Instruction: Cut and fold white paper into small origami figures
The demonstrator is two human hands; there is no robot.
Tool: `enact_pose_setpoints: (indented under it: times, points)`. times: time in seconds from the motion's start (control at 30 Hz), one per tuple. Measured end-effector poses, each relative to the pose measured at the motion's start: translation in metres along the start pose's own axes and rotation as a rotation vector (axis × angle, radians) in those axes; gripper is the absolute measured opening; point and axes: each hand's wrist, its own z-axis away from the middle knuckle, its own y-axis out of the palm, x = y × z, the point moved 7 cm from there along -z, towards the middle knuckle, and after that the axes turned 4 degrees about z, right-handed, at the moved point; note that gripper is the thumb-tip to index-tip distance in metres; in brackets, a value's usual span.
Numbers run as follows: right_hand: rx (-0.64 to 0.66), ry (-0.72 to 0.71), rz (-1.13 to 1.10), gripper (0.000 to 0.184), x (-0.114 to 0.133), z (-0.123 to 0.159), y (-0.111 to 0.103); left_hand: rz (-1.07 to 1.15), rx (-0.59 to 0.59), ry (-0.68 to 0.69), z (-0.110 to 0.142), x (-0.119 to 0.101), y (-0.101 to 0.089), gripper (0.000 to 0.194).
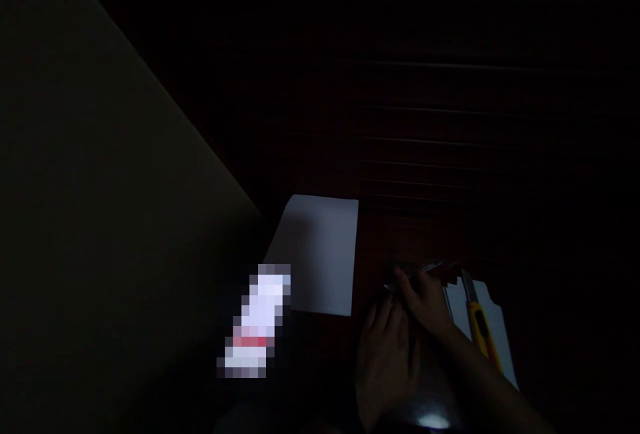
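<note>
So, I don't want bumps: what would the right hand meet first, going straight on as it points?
Beyond the shiny piece at its fingers, probably the white sheet; darkness leaves depth unclear.

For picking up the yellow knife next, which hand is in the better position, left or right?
Probably the right hand: the yellow knife lies beside the right forearm, on white paper. The left hand is farther away, with that forearm between.

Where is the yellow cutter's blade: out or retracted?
Out: a length of grey blade shows beyond the front end of the yellow handle.
</note>
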Motion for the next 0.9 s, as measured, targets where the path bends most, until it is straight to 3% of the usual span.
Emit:
enact_pose_setpoints:
  times: [0.9]
  points:
    - [0.019,-0.054,0.078,0.031,0.0021,0.0012,0.0024,0.006,-0.003,-0.009,0.0007,0.0009,0.0016,0.052]
